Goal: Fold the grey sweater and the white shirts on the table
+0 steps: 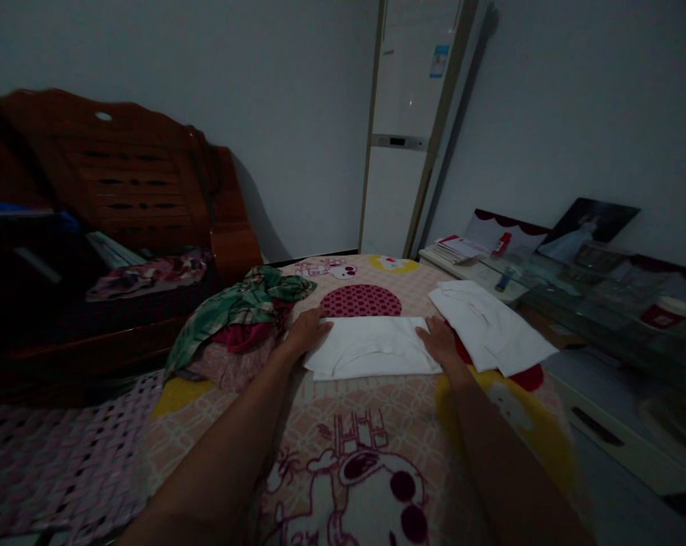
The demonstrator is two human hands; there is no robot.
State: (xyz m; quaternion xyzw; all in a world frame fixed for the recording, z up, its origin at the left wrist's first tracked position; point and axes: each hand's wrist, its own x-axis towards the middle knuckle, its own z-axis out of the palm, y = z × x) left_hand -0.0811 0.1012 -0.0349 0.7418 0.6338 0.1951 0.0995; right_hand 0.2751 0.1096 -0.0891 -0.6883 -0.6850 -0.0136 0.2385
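A folded white garment (371, 346) lies flat on a bed covered by a pink cartoon-print blanket (348, 447). My left hand (307, 331) rests on the garment's left edge, fingers laid flat. My right hand (440, 340) presses on its right edge, fingers also stretched out. Neither hand grips anything. A second folded white garment (490, 326) lies just to the right of my right hand.
A heap of green and pink clothes (243, 311) sits left of my left hand. A dark wooden bench (120, 189) with fabric on it stands at the left. A white standing air conditioner (411, 129) is behind; a glass-topped low cabinet (593, 303) runs along the right.
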